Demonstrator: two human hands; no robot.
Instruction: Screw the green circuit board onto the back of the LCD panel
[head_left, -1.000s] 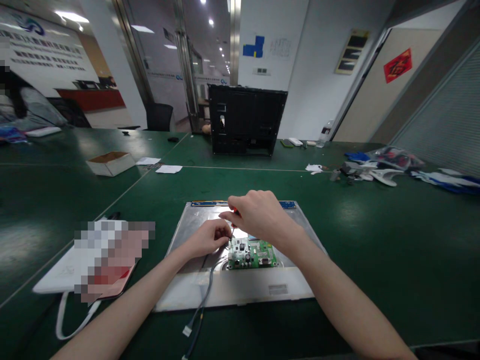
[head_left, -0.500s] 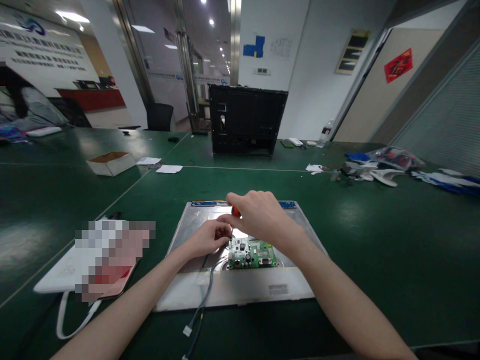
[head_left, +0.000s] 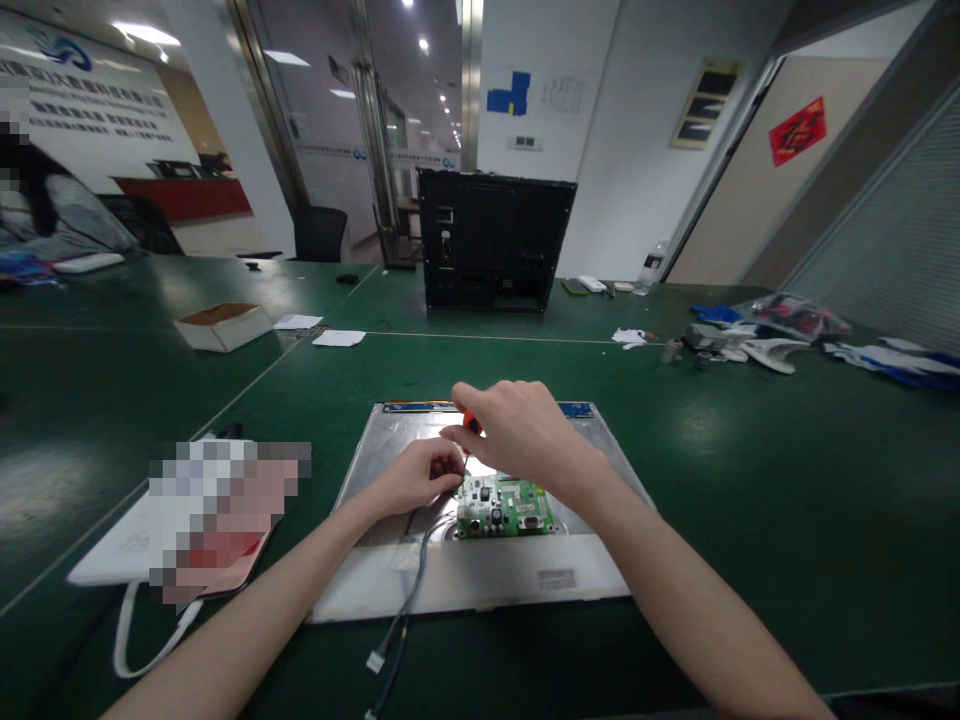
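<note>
My right hand is closed around the orange-and-black handle of a screwdriver. Its thin shaft points down to the upper left corner of a green circuit board. Beside that corner, my left hand has its fingers curled in a pinch, close to the screwdriver's tip; what they hold, if anything, is hidden. The board lies on the silver back of a flat display panel. Dark cables with white plugs run from beside the board over the panel's front edge.
A black monitor housing stands upright behind the panel. To the left lie a white device with a cable and a pinkish, partly blurred item. An open box sits farther back. Bags and gloves lie at right; a person sits far left.
My right thumb has shifted very slightly on the screwdriver. Both hands otherwise keep their place over the board's corner.
</note>
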